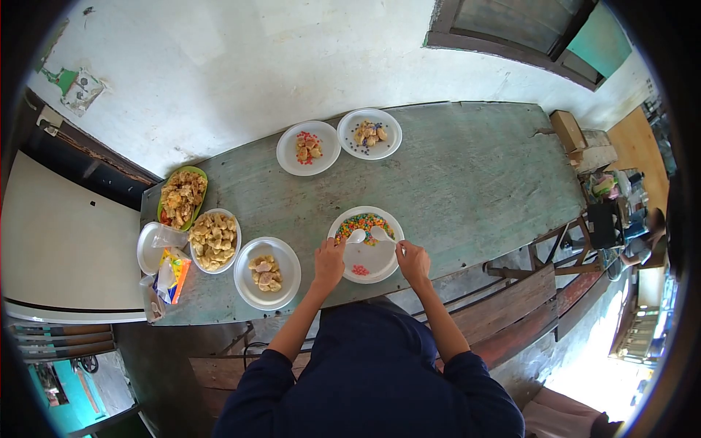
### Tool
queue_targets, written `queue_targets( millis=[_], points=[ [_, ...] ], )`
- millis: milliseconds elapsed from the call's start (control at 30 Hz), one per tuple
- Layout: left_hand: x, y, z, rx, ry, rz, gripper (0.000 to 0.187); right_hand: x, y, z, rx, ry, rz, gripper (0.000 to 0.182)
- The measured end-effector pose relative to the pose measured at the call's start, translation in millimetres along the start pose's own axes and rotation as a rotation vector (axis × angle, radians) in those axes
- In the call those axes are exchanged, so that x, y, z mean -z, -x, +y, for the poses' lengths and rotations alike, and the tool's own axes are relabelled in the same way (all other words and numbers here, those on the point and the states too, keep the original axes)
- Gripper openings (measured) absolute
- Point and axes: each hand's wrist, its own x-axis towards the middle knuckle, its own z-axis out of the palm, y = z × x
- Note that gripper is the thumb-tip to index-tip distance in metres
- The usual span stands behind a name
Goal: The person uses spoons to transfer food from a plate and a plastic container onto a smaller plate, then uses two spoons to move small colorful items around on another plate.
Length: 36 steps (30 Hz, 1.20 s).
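Note:
Right in front of me, a white plate holds many small multicoloured candies along its far side. A small group of pink-red candies lies apart near its front. My left hand is closed on a white spoon at the plate's left side. From the right, my right hand grips a second white spoon. Both spoon bowls meet the near edge of the multicoloured candies and point toward each other.
To the left stand a plate with golden food pieces, a fuller plate, a green dish of fried food and a yellow-orange packet. Two plates with candy-ringed pieces sit near the wall. A wooden bench runs along the table's near side.

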Motion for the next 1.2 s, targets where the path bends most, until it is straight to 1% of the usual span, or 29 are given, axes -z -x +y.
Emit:
queue_targets(
  millis=[67, 167, 233, 367, 467, 533, 667, 767, 867, 933, 967, 1033, 1200],
  points=[
    [-1, 2, 0, 0.007, -0.010, -0.011, 0.044, -4, 1, 2, 0.007, -0.016, 0.005, 0.021],
    [-4, 4, 0, 0.002, -0.029, 0.026, 0.045, -10, 2, 8, -0.016, -0.076, -0.010, 0.021],
    [-4, 4, 0, 0.012, -0.037, 0.029, 0.045, -12, 3, 9, -0.080, -0.134, -0.007, 0.023],
    [-5, 5, 0, 0.005, -0.050, 0.042, 0.044, -14, 7, 7, -0.073, -0.081, -0.019, 0.022],
    [-5, 14, 2, 0.025, -0.044, 0.075, 0.043, -18, 16, 6, -0.054, -0.154, -0.009, 0.023],
    [-2, 16, 4, 0.038, -0.059, 0.062, 0.041, -17, 17, 4, -0.065, -0.095, -0.010, 0.024],
    [-2, 20, 5, 0.043, -0.072, 0.061, 0.040, -19, 17, 4, -0.064, -0.079, 0.005, 0.023],
    [-1, 16, 4, 0.084, -0.005, 0.073, 0.039, -13, 11, -2, -0.044, -0.032, 0.013, 0.023],
    [-5, 19, 2, 0.063, -0.079, 0.068, 0.042, -10, 14, -5, -0.006, 0.001, 0.040, 0.022],
    [-5, 20, 2, 0.072, -0.056, 0.070, 0.043, -10, 15, -6, 0.090, 0.015, 0.100, 0.020],
    [-3, 20, 3, 0.072, -0.057, 0.070, 0.043, -10, 14, -6, 0.090, 0.014, 0.100, 0.020],
    [-1, 21, 5, 0.080, -0.082, 0.043, 0.041, -11, 12, -5, 0.173, 0.047, 0.078, 0.020],
    [-1, 20, 4, 0.069, -0.093, 0.041, 0.040, -13, 7, -4, 0.197, 0.072, 0.031, 0.019]
  ],
)
